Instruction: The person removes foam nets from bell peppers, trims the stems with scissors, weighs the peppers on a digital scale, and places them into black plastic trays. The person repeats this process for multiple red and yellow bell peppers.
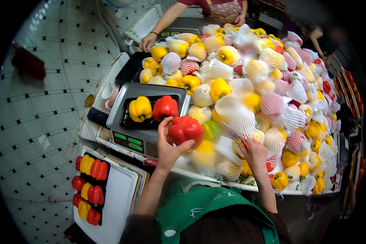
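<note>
My left hand [169, 142] is closed around a red bell pepper [186, 132], held just off the right front corner of the scale [149, 136]. On the scale's metal pan lies a black tray [147, 123] holding a yellow bell pepper [140, 109] and a red bell pepper [165, 108]. My right hand [254, 154] is over the pile's near edge, beside a white foam net [228, 149]. Its fingers are closed around something small with red and yellow on it, mostly hidden. Around it lie many yellow and red peppers, mostly in foam nets.
Left of my body, a white tray [118, 203] holds packed black trays of red and yellow peppers [95, 194]. Black trays [132, 68] sit behind the scale, and a mug [109, 96] stands to its left. Across the table, a co-worker's hand [148, 42] reaches near them.
</note>
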Motion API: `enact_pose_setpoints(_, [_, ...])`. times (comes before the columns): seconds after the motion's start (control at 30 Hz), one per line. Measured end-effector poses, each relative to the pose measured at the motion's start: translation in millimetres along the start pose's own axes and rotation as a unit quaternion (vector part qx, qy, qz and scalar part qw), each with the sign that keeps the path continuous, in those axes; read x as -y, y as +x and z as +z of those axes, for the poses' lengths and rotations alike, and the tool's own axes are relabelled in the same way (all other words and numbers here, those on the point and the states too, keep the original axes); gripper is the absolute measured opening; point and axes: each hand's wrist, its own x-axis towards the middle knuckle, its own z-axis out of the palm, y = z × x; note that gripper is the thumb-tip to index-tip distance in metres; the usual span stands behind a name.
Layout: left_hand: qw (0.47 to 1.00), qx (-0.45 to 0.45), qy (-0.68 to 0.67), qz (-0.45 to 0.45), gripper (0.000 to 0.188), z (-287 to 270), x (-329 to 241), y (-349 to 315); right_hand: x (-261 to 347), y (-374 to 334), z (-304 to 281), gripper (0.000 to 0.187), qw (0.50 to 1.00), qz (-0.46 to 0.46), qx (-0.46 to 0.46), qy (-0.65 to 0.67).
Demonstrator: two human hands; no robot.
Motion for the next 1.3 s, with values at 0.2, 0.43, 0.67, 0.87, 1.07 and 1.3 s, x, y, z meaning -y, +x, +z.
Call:
enact_pose_setpoints(0.2, [0.977,-0.198,0.081,0.008,0.064,-103,-34,45,22,-2,-25,0.016,0.990,0.014,0.026,0.140])
enact_pose_setpoints(0.43, [0.919,-0.193,0.335,-0.083,0.073,-209,-10,119,56,4,-6,0.014,0.976,-0.028,0.088,0.195])
enact_pose_setpoints(0.67, [0.900,-0.117,0.415,-0.068,0.070,-236,33,144,71,5,-1,0.015,0.981,-0.053,0.095,0.163])
enact_pose_setpoints(0.87, [0.933,-0.240,0.262,0.057,0.044,-266,8,137,81,5,1,0.020,0.981,-0.079,0.088,0.155])
enact_pose_setpoints(1.07, [0.943,-0.265,0.157,0.130,0.024,-263,-40,108,87,14,6,0.027,0.961,-0.058,0.104,0.252])
enact_pose_setpoints(1.3, [0.957,-0.144,0.213,0.134,0.030,-268,-55,93,124,30,23,0.010,0.938,-0.089,0.143,0.301])
